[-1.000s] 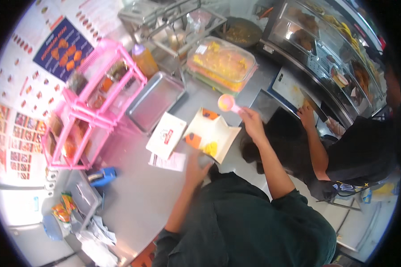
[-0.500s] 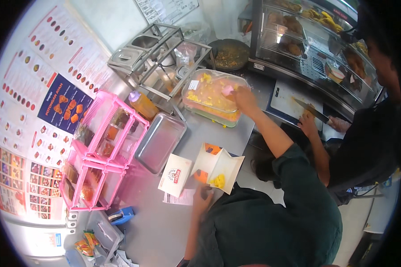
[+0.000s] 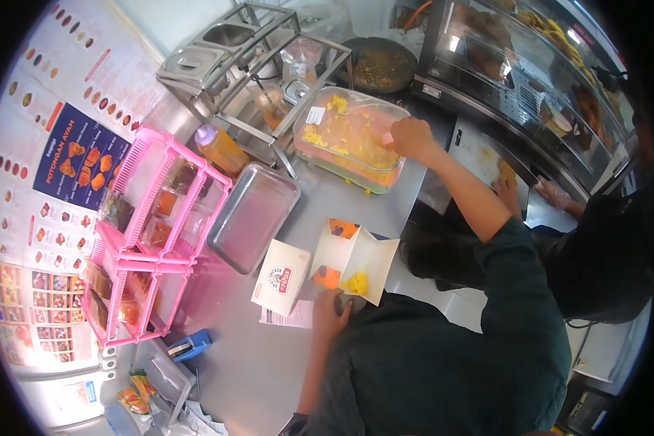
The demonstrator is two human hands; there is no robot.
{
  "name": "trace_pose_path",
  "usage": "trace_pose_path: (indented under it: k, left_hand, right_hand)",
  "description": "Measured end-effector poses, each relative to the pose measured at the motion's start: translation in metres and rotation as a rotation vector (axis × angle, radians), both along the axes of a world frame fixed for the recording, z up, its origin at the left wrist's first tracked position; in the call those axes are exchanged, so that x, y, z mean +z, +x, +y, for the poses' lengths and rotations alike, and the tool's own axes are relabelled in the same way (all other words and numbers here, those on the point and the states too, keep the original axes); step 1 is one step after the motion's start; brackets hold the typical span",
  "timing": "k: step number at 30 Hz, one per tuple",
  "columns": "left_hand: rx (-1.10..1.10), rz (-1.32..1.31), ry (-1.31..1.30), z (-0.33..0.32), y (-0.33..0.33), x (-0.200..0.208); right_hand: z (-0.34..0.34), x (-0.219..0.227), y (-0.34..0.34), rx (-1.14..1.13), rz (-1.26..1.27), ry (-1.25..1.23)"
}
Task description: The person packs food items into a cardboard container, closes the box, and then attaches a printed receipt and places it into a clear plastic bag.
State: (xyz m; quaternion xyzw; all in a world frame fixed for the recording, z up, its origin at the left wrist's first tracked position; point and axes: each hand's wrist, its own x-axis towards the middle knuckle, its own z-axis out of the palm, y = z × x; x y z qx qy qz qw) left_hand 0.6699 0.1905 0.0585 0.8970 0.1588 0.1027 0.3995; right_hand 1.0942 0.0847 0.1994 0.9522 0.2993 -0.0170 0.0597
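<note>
At the far left a wall of menu posters [image 3: 58,167] with pictures of fried food curves along the edge. Next to it a pink plastic rack [image 3: 149,240] stands on the steel worktop [image 3: 240,363], its shelves holding small packets. A blue stapler-like tool [image 3: 190,346] lies below the rack. Behind the rack stands an orange sauce bottle [image 3: 221,149], and beside that a metal frame [image 3: 251,58] carries steel pans. An empty steel tray [image 3: 254,216] lies on the worktop just right of the rack.

Further right, a closed white carton [image 3: 281,277] rests on a paper slip [image 3: 287,315]. Touching it on its right side is the open white food box [image 3: 356,260], which holds a yellow heap and orange pieces. The left hand [image 3: 332,314] lies at the near edge of that box, fingers curled against its lower rim; whether they grip it or only steady it I cannot tell.

Beyond the box sits a clear plastic tub [image 3: 349,138] of yellow food. The right hand [image 3: 412,138] reaches over the tub's right rim, fingers clenched on a small pink scoop [image 3: 387,138].

At the right, another person's gloved hand [image 3: 556,193] rests on a white cutting board [image 3: 479,152] before a glass display case [image 3: 530,65].
</note>
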Motion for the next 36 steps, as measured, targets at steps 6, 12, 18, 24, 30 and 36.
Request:
trace_pose_path:
  k: [6, 12, 18, 24, 30, 36]
  left_hand:
    - [-0.026, 0.038, -0.035, 0.003, 0.003, 0.004]
    - [-0.035, 0.043, -0.054, 0.005, 0.005, 0.0]
    - [-0.042, 0.038, -0.065, 0.008, 0.006, -0.006]
    - [-0.084, 0.058, -0.066, 0.014, 0.009, 0.006]
    - [-0.066, 0.145, -0.096, 0.012, 0.006, 0.011]
    - [-0.084, 0.07, -0.021, 0.012, 0.007, -0.002]
  right_hand:
    - [0.003, -0.023, 0.025, 0.137, 0.251, 0.099]
    - [-0.012, -0.043, 0.055, 0.196, 0.609, 0.493]
    - [0.022, -0.05, 0.061, -0.319, 1.131, 0.76]
    - [0.05, -0.134, 0.098, 0.432, 0.345, 0.819]
    - [0.08, -0.024, -0.002, -0.349, 1.188, 1.075]
    - [0.032, -0.069, 0.094, 0.101, 1.13, 0.549]
